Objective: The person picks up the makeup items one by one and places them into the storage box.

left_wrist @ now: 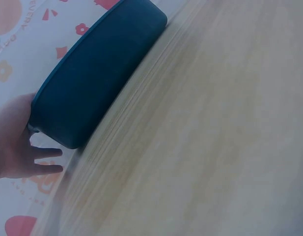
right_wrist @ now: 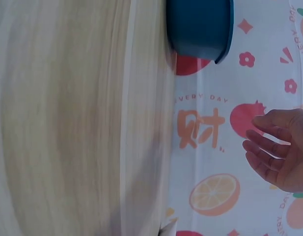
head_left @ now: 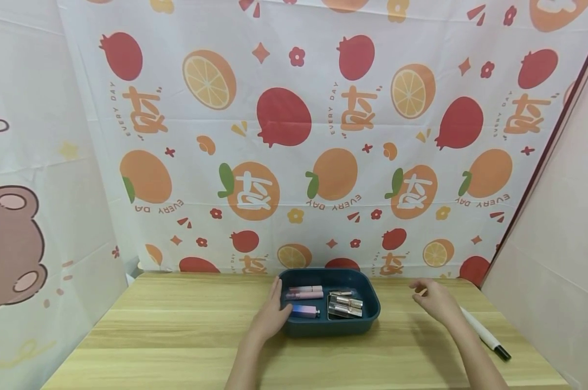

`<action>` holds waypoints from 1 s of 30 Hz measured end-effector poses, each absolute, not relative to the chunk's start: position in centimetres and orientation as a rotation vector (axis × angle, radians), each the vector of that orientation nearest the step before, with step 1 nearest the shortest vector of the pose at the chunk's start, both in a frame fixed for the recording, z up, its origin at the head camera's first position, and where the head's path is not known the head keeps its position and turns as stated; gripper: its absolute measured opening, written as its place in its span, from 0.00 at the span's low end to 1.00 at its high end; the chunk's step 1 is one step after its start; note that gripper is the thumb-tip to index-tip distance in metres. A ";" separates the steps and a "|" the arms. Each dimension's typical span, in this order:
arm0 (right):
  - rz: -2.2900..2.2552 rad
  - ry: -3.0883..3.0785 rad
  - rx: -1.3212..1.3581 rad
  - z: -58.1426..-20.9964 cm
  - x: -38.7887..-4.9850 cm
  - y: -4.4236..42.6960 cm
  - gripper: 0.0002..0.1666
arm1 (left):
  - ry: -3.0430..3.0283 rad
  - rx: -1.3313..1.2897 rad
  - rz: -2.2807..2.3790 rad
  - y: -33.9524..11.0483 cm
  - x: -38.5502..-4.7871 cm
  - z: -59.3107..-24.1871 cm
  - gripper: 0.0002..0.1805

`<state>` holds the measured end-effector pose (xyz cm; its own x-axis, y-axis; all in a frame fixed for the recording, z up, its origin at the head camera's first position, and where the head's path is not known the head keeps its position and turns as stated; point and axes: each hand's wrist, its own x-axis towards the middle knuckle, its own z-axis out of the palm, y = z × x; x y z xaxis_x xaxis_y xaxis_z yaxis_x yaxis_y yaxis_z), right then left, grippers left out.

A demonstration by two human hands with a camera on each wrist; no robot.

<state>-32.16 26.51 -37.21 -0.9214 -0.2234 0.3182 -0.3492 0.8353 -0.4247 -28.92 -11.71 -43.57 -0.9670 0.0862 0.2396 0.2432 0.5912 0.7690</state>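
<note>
My left hand point(head_left: 269, 316) holds the left end of a dark teal plastic bin point(head_left: 328, 327) on the wooden table. Its thumb lies over the rim and its fingers lie along the outer wall. In the left wrist view, two fingers stretch out beside the bin's end. Inside the bin, a pink lip gloss tube point(head_left: 304, 296) and a blue-to-pink tube point(head_left: 305, 311) lie at the left. Several small tubes with shiny caps point(head_left: 348, 311) are grouped at the right. My right hand point(head_left: 436, 300) hovers to the right of the bin, its fingers loosely bent around nothing.
A white stick with a black end point(head_left: 484, 331) lies slantwise on the table point(head_left: 186, 330), partly behind my right forearm. A fruit-print curtain point(head_left: 284, 162) hangs just behind the bin and the table's back edge. Pale sheets hang on both sides.
</note>
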 end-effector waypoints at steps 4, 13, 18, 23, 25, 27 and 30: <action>0.742 -2.768 0.420 -37.2 -32.0 27.7 0.12 | -2.645 -0.275 -1.307 -11.7 -29.0 -43.7 0.36; 0.698 -2.792 0.324 -37.7 -31.6 30.3 0.12 | -2.645 -0.281 -1.311 -11.7 -29.0 -43.4 0.36; 0.689 -2.787 0.296 -37.8 -31.5 31.5 0.12 | -2.655 -0.272 -1.315 -11.6 -29.1 -43.4 0.36; 0.657 -2.772 0.267 -38.1 -31.4 32.8 0.12 | -2.652 -0.278 -1.318 -11.7 -29.1 -43.5 0.36; 0.649 -2.772 0.249 -38.1 -31.3 33.2 0.12 | -2.651 -0.282 -1.322 -11.7 -29.0 -43.5 0.36; 0.642 -2.766 0.232 -38.2 -31.3 33.7 0.12 | -2.652 -0.282 -1.325 -11.7 -29.0 -43.5 0.36; 0.651 -2.769 0.191 -38.2 -31.1 34.4 0.13 | -2.651 -0.280 -1.332 -11.6 -29.0 -43.5 0.36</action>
